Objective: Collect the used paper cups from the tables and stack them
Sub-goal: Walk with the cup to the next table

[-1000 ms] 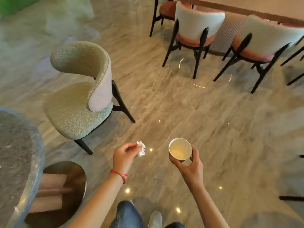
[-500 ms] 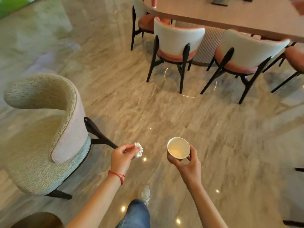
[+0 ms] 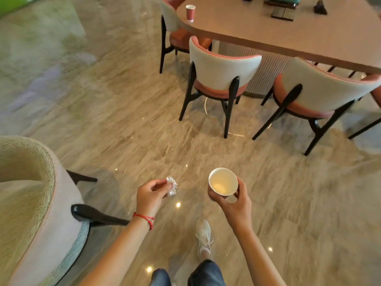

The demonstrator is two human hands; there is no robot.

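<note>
Down low, the right hand [image 3: 235, 201] curls its fingers and thumb around an upright paper cup [image 3: 223, 182], whose pale inside faces the camera. Just beside it, the left hand [image 3: 151, 195] pinches a crumpled white wad [image 3: 172, 185] between thumb and fingertips; a red string bracelet [image 3: 145, 218] circles that wrist. Below, a pale sneaker [image 3: 204, 236] stands on the glossy stone floor [image 3: 123, 120]. Further out, a red paper cup [image 3: 190, 13] stands upright near the edge of the long brown table [image 3: 268, 36], with white-backed chairs [image 3: 222, 73] drawn up. A green upholstered chair [image 3: 31, 193] sits at left.
</note>
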